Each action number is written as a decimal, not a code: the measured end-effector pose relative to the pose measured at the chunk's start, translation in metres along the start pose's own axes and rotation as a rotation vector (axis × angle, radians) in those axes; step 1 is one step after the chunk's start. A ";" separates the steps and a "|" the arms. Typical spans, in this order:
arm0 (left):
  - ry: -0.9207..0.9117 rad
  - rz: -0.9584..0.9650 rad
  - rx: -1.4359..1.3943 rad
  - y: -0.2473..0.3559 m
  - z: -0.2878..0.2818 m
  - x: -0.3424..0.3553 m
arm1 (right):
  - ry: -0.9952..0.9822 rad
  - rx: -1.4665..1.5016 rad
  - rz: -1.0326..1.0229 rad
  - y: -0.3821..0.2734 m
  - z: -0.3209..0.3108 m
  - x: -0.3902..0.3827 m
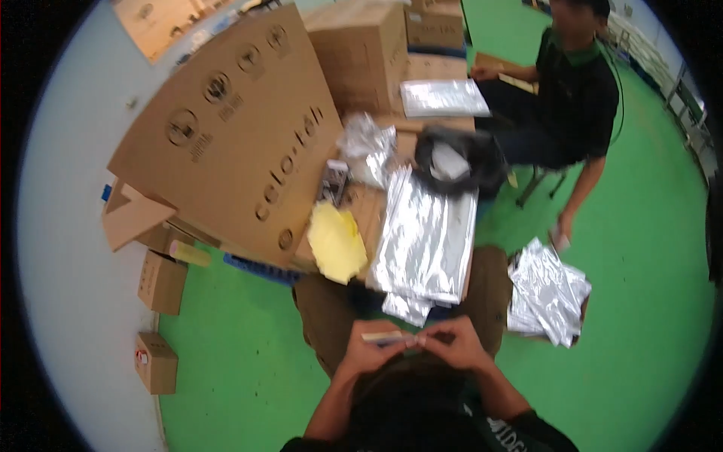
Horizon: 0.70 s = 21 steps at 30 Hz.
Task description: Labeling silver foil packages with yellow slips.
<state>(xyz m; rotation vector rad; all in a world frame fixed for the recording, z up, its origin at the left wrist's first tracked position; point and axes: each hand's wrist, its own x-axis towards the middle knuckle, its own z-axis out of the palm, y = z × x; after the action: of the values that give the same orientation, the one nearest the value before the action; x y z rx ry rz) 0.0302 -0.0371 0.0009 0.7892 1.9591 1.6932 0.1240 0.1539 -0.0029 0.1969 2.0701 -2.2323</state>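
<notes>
Low in front of my body, my left hand is closed around a thin, pale, flat strip, its fingers beneath and its thumb on top. My right hand pinches at the strip's right end; the fingertips of both hands nearly meet there, and exactly what they grip is too small to tell. Just beyond my hands lies a stack of silver foil bags, with a small silver piece poking out at its near edge. To the left of the stack rests a torn-edged yellow sheet.
A tall cardboard carton leans on the left. Behind the stack are a clear plastic bag and a black bag. A seated person reaches toward silver bags in a floor box at right. Small cartons line the wall.
</notes>
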 end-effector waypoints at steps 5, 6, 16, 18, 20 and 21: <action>0.061 0.014 -0.030 0.016 -0.004 0.005 | -0.007 0.067 -0.034 -0.009 0.006 0.007; 0.052 0.005 -0.026 0.013 -0.008 0.006 | -0.005 0.054 -0.084 -0.007 0.010 0.009; -0.062 -0.119 -0.144 0.006 -0.011 0.001 | 0.056 -0.089 -0.083 -0.012 0.010 0.008; -0.104 -0.152 -0.176 0.005 -0.011 0.000 | 0.004 0.005 -0.055 -0.012 0.008 0.009; -0.233 -0.365 -0.513 0.010 -0.007 0.000 | -0.008 -0.007 -0.006 -0.007 0.005 0.007; -0.242 -0.351 -0.506 0.011 -0.006 0.003 | -0.024 -0.022 0.032 -0.007 0.003 0.010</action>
<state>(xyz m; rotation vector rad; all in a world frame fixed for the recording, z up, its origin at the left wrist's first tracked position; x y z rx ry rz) 0.0257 -0.0391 0.0130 0.4084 1.3267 1.6764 0.1133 0.1519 0.0024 0.1989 2.0639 -2.1813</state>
